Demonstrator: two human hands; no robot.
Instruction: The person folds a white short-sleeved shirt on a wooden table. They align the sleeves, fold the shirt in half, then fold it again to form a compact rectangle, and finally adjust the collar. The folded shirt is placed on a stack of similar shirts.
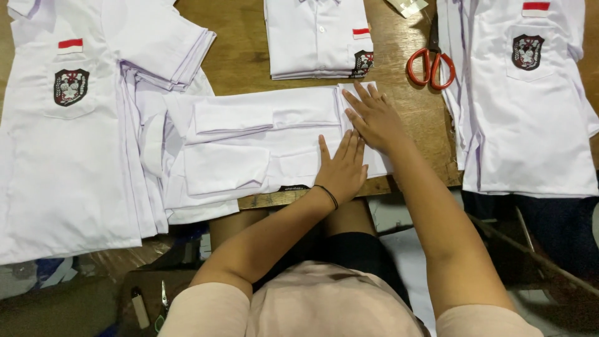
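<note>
A white shirt (249,134) lies partly folded on the wooden table (240,47), sleeves tucked over its back. My left hand (342,165) presses flat on the shirt's right end, fingers together, a thin black band on the wrist. My right hand (372,115) lies flat just above it on the same end, fingers spread. Neither hand grips anything.
A folded white shirt (318,37) with a dark crest sits at the top centre. Stacks of unfolded white shirts lie at left (68,131) and right (530,106). Orange-handled scissors (432,62) rest right of my hands. Small snips (163,299) lie below, near my knee.
</note>
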